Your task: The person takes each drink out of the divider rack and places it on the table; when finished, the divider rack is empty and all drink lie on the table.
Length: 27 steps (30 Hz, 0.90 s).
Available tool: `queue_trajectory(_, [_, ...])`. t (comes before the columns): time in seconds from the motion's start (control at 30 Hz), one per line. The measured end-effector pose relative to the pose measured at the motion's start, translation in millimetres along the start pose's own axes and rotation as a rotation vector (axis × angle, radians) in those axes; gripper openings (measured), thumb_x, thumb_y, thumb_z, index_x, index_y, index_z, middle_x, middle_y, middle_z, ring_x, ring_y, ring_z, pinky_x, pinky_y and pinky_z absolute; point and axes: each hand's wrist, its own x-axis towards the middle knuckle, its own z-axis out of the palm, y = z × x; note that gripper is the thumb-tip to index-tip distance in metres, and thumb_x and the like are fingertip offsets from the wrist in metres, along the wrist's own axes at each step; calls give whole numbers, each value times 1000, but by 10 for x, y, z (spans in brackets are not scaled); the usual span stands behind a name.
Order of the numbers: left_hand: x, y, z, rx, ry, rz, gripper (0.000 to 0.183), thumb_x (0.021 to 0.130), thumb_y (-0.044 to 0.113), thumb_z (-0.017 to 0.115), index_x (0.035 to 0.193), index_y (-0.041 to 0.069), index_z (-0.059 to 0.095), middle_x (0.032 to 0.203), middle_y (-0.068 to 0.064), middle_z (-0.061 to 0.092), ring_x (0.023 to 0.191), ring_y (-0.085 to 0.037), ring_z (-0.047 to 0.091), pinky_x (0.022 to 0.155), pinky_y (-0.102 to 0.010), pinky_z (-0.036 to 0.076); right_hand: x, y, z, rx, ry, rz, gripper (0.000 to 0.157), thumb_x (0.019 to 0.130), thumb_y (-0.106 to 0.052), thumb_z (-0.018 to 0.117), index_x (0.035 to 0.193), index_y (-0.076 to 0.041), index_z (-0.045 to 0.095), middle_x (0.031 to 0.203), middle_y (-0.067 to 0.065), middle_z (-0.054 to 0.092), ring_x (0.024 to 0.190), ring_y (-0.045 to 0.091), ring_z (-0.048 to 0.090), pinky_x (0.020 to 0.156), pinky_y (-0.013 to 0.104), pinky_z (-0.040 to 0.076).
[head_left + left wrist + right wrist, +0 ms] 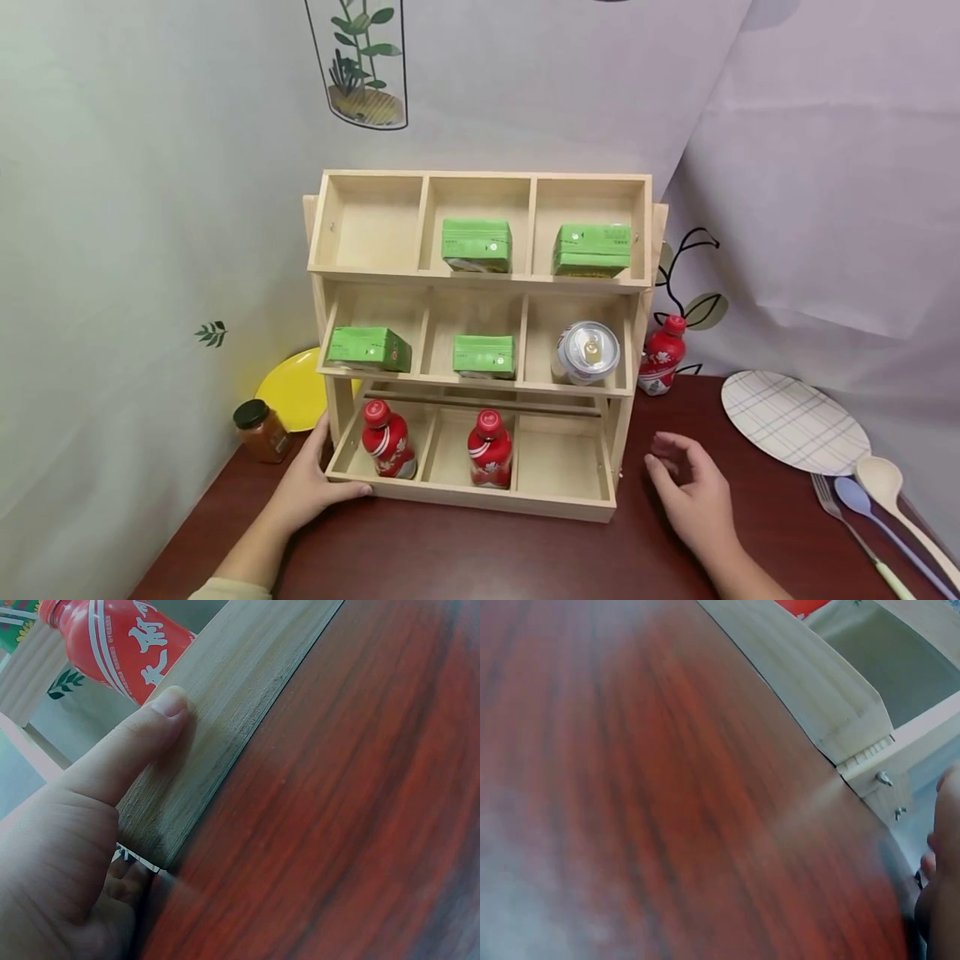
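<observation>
A three-tier wooden display rack (487, 497) stands on the table. My left hand (311, 483) grips its lower left corner, thumb (154, 724) on the front board and fingers along the side. Off the rack's lower right side, my right hand (693, 496) hovers with loosely bent fingers, holding nothing. Two red bottles (388, 446) (491, 454) stand in the bottom tier's left and middle compartments. In the middle tier are two green cartons (367, 347) (483, 357) and a silver-topped can (588, 354). Two more green cartons (477, 243) (592, 248) sit in the top tier's middle and right compartments.
Left of the rack are a dark-lidded jar (262, 432) and a yellow plate (296, 387). Another red bottle (662, 357) stands behind its right side. Farther right lie a checked plate (795, 421), a fork (847, 525), a blue spoon (855, 497) and a cream ladle (881, 483).
</observation>
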Motion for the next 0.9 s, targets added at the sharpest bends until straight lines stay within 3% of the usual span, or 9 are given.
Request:
queue_trajectory(0.17, [5, 17, 2, 0, 2, 5, 130, 53, 23, 97, 154, 34, 16, 151, -3, 33, 126, -14, 40, 94, -12, 35, 0, -58, -25, -129, 29, -352, 34, 75, -2, 76, 109, -4, 69, 101, 7, 67, 94, 15, 60, 89, 14, 40])
queue_trajectory(0.27, [10, 25, 5, 10, 4, 15, 131, 53, 24, 97, 155, 32, 15, 152, -4, 32, 129, -17, 37, 95, -10, 31, 29, -131, 4, -94, 42, -555, 30, 78, -12, 75, 105, -1, 70, 101, 12, 66, 95, 22, 60, 94, 17, 38])
queue_trajectory(0.37, [9, 27, 1, 20, 1, 6, 131, 54, 25, 97, 155, 34, 14, 152, -2, 31, 130, -18, 36, 95, -10, 30, 30, -240, 62, -19, 15, -683, 30, 83, -18, 72, 102, 5, 69, 101, 17, 65, 95, 29, 60, 97, 22, 39])
queue_trajectory(0.5, [-5, 20, -7, 28, 1, -9, 130, 55, 25, 96, 155, 35, 14, 152, -1, 31, 129, -15, 37, 95, -11, 32, 1, -395, 155, 18, -21, -752, 34, 86, -22, 70, 101, 8, 68, 102, 21, 65, 98, 34, 58, 100, 29, 37])
queue_trajectory(0.7, [-6, 22, -5, 9, -1, -11, 129, 55, 24, 96, 155, 35, 14, 150, -2, 33, 125, -10, 41, 92, -13, 36, -14, -500, 231, -38, 48, -820, 38, 87, -27, 66, 101, 8, 69, 101, 20, 66, 97, 38, 57, 101, 36, 36])
queue_trajectory(0.9, [-17, 40, -7, 14, 0, 5, 129, 55, 23, 96, 155, 33, 15, 149, -7, 35, 122, -16, 43, 90, -14, 39, 1, -539, 258, -46, 55, -885, 37, 86, -26, 66, 99, 9, 68, 99, 21, 66, 93, 40, 58, 99, 37, 39])
